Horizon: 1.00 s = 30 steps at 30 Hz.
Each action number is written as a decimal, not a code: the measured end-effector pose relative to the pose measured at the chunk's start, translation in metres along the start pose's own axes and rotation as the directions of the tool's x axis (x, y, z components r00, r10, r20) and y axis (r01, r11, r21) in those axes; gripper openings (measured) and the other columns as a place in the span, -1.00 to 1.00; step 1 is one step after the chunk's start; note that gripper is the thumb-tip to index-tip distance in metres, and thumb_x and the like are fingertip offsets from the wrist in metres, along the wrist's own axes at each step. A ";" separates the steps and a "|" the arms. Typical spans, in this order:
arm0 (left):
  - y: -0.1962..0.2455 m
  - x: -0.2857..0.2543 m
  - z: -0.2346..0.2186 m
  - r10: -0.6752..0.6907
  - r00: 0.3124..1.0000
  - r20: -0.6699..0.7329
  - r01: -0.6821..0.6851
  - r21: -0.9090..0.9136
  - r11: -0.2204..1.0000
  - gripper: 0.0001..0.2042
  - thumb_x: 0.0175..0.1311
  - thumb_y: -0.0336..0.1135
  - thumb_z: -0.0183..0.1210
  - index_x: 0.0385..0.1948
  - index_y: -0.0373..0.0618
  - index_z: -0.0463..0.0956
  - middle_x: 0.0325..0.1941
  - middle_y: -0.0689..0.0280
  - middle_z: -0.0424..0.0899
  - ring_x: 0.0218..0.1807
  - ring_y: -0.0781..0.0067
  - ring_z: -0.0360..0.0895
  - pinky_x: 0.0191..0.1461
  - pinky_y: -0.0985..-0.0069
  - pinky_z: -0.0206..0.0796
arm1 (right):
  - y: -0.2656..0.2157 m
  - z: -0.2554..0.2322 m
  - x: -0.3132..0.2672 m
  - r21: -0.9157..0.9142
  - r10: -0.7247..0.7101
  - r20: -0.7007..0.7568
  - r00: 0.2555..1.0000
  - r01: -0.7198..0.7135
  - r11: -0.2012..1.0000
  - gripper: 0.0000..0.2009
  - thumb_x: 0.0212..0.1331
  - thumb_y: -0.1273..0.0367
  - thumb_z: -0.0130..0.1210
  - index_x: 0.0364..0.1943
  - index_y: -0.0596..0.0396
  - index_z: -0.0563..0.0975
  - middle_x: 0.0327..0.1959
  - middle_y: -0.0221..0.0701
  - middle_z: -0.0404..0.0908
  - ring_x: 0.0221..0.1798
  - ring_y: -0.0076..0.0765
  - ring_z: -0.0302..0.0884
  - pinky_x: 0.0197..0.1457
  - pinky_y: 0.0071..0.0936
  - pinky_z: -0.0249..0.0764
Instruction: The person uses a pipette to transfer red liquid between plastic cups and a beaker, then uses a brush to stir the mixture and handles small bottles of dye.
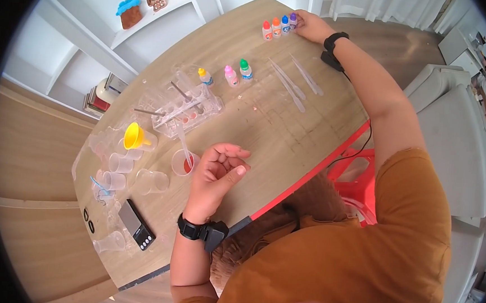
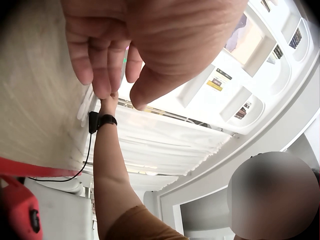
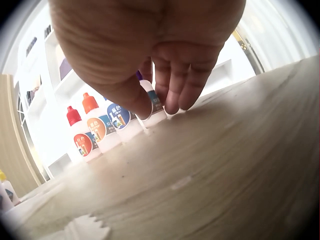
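At the table's far end, my right hand pinches the purple-capped bottle between thumb and fingers. The bottle stands on the table, last in a row with a blue-capped bottle, an orange-capped bottle and a red-capped bottle. My left hand hangs over the near side of the table, fingers loosely bent and holding nothing. It is beside the plastic cup with red liquid and a pipette in it.
Pink-capped, green-capped and yellow-capped bottles stand mid-table, near several pipettes. A clear tube rack, a yellow funnel, empty cups and a black scale are on the left.
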<state>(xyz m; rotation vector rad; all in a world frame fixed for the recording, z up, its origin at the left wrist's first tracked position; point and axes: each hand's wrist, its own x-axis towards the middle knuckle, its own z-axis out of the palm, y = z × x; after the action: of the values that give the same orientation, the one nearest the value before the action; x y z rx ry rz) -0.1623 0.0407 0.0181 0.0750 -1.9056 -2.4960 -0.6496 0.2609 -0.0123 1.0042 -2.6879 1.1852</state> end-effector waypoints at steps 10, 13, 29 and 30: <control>0.001 0.000 0.001 -0.001 1.000 0.006 0.001 0.015 1.000 -0.66 0.48 -0.48 0.28 0.22 -0.16 0.49 0.19 0.20 0.70 0.03 0.47 0.65 0.19 0.44 0.48 | -0.103 -0.002 -0.070 0.001 -0.132 -0.191 0.973 0.134 0.991 -0.50 0.28 0.36 0.35 0.31 0.07 0.54 0.04 -0.30 0.69 -0.01 -0.35 0.67 0.13 -0.39 0.62; 0.001 0.000 0.002 -0.009 1.000 0.027 0.009 0.033 0.999 -0.67 0.49 -0.47 0.27 0.23 -0.16 0.49 0.18 0.20 0.70 0.03 0.47 0.65 0.18 0.44 0.48 | -0.134 0.045 -0.098 -0.053 -0.424 -0.081 0.902 0.421 0.906 -0.49 0.24 0.21 0.45 0.23 0.08 0.60 -0.06 -0.33 0.71 -0.03 -0.29 0.67 0.11 -0.34 0.62; -0.003 0.002 -0.002 0.020 1.000 -0.007 -0.020 -0.194 0.981 -0.63 0.73 -0.19 -0.03 0.38 -0.20 0.35 0.27 0.11 0.64 0.11 0.37 0.66 0.22 0.38 0.49 | -0.238 0.059 -0.165 0.750 -0.444 0.394 0.805 -0.003 0.661 -0.72 0.36 0.24 0.42 -0.05 0.11 0.63 -0.22 -0.52 0.71 -0.11 -0.59 0.67 -0.05 -0.52 0.54; -0.001 0.002 -0.003 0.021 1.000 -0.013 -0.023 -0.185 0.983 -0.63 0.73 -0.19 -0.03 0.38 -0.20 0.35 0.27 0.11 0.64 0.11 0.37 0.66 0.22 0.38 0.49 | -0.245 0.060 -0.171 0.754 -0.457 0.446 0.770 -0.048 0.655 -0.75 0.39 0.28 0.40 -0.02 0.09 0.64 -0.18 -0.56 0.71 -0.07 -0.61 0.65 -0.01 -0.52 0.55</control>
<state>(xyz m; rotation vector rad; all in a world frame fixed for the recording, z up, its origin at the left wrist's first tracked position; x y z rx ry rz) -0.1645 0.0382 0.0166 0.0675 -1.6515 -2.6374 -0.3608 0.1912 0.0566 2.0752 -2.2612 2.3071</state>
